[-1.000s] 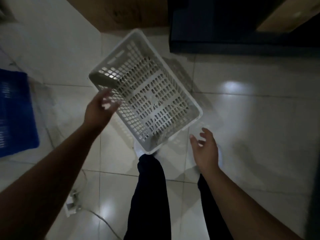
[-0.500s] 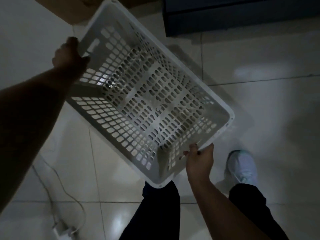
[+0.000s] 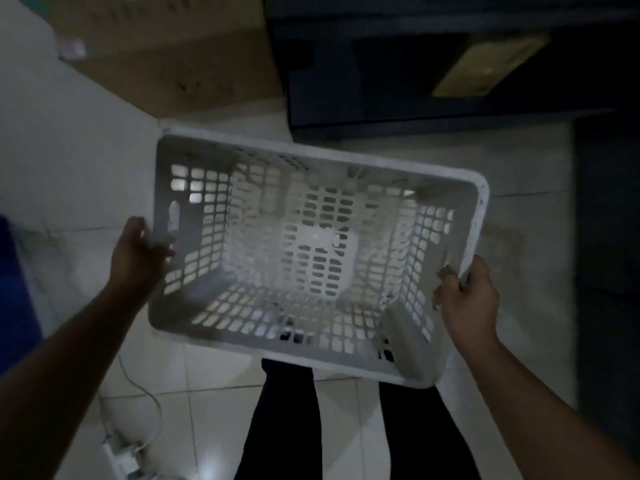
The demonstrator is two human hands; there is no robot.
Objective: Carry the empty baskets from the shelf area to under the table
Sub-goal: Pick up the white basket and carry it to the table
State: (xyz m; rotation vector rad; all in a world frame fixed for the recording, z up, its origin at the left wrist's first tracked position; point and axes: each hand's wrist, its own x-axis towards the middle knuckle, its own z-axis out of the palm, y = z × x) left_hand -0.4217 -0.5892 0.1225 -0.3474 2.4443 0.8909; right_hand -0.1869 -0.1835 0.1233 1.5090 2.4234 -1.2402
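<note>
The white basket (image 3: 318, 251) hangs in the air in front of the person, above the tiled floor (image 3: 519, 237) and over their own dark trouser legs, its open mouth turned up toward the head. The left hand (image 3: 138, 254) is closed around the rim of one short end, thumb curled over the lip beside a slot in that wall; the right hand (image 3: 467, 296) is wrapped round the rim of the opposite short end, fingers folded over the edge. From where I stand it looks a light thing, moulded plastic cut through with a lattice of holes on floor and walls alike, stiff enough to keep its box shape held only at the two ends, though I would expect the thin walls to flex a little if squeezed. The rolled rim is the sensible place to take it, and the plastic looks smooth, so a full wrap of the fingers seems wiser than a pinch. Nothing lies inside it; the pale tiles show through its perforated bottom. A blue crate (image 3: 14, 289) sits at the left edge of view, its contents out of sight, and a cardboard box (image 3: 180, 64) stands on the floor further ahead.
</note>
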